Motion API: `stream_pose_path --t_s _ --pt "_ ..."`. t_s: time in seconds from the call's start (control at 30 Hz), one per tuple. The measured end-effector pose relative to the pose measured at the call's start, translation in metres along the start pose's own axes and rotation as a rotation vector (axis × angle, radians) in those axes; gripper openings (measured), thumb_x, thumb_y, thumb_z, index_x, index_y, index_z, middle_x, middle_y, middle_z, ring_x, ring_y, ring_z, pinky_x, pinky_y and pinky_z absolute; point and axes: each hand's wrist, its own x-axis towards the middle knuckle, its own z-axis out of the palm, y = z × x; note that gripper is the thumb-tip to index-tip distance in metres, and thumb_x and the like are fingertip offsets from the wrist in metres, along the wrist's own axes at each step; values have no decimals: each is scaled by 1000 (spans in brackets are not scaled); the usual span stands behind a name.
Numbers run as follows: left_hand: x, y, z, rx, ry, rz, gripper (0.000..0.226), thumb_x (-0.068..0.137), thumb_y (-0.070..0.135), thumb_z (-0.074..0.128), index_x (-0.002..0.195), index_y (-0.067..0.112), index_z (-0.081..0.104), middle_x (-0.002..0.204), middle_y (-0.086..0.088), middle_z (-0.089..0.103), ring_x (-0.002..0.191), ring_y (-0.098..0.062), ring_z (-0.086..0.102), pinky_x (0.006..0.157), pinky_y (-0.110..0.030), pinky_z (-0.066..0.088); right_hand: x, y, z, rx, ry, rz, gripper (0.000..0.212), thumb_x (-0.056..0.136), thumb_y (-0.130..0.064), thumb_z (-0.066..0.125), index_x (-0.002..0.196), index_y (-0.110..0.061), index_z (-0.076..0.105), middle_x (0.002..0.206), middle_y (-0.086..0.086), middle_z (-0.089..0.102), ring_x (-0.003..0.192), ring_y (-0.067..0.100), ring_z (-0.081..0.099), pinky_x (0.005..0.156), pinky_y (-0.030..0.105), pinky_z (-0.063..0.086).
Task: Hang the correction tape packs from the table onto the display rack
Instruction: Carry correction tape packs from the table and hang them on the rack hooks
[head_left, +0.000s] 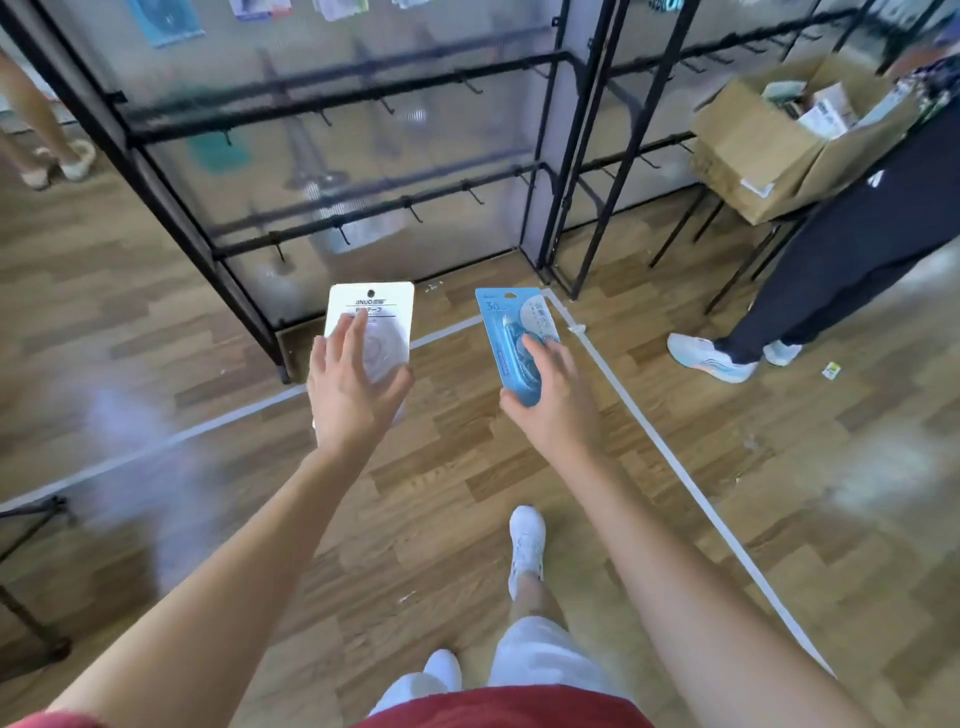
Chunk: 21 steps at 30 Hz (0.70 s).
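Observation:
My left hand (353, 384) holds a white correction tape pack (376, 312) by its lower part, with the hang hole at the top. My right hand (556, 395) grips a blue correction tape pack (506, 325) by its lower end, thumb on the front. Both packs are held out in front of me above the wooden floor. Ahead stands the black display rack (343, 98) with horizontal bars and several bare hooks (410, 210). A few packs hang at the rack's top (166, 21). The table is not in view.
A second rack section (623, 130) stands to the right. A person in dark trousers (852, 249) stands at the right beside a cardboard box (769, 145) on a black stand. Another person's legs (47, 135) are at far left. White tape lines (665, 447) cross the floor.

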Motion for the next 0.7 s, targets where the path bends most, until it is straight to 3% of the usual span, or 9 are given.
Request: stream_pose_path --t_s 0.33,0.57,0.7 --pt "168 76 72 -35 170 -24 72 81 23 71 145 14 38 149 -6 38 138 -32 27 114 -38 17 210 36 -41 -16 11 -167 61 84 -29 66 138 -12 45 138 11 43 123 28 41 101 39 39" --pt "271 96 89 -10 243 -33 73 80 21 73 144 11 39 149 -8 38 139 -35 27 113 -38 18 325 23 -45 -11 39 -259 63 83 -29 66 139 -11 44 140 12 42 126 29 40 106 41 34" --pt "330 91 86 11 264 -17 72 83 32 69 144 10 39 149 -9 38 138 -36 29 114 -38 17 387 3 -32 16 88 -313 64 83 -29 67 139 -11 44 139 13 43 126 28 40 104 40 38"
